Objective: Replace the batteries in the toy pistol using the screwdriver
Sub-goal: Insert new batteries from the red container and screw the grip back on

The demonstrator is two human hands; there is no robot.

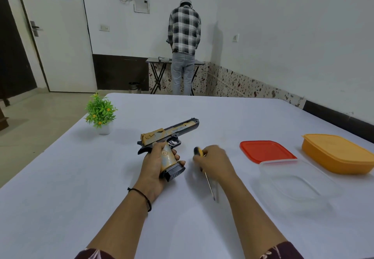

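A gold-and-black toy pistol point(172, 133) is held just above the white table point(81, 187), barrel pointing away and to the right. My left hand point(153, 167) grips its handle, and the black magazine base sticks out below my fingers. To its right, my right hand point(214, 161) holds a screwdriver point(209, 184) with a yellow-and-black handle. The thin metal shaft points back toward me, its tip close to the table. The right hand is slightly blurred.
A red lid point(267, 150) lies right of my hands, with a clear plastic container point(297, 179) in front of it and an orange lidded container point(340, 153) further right. A small potted plant point(100, 113) stands far left. A person stands at a folding table point(155, 61) by the far wall.
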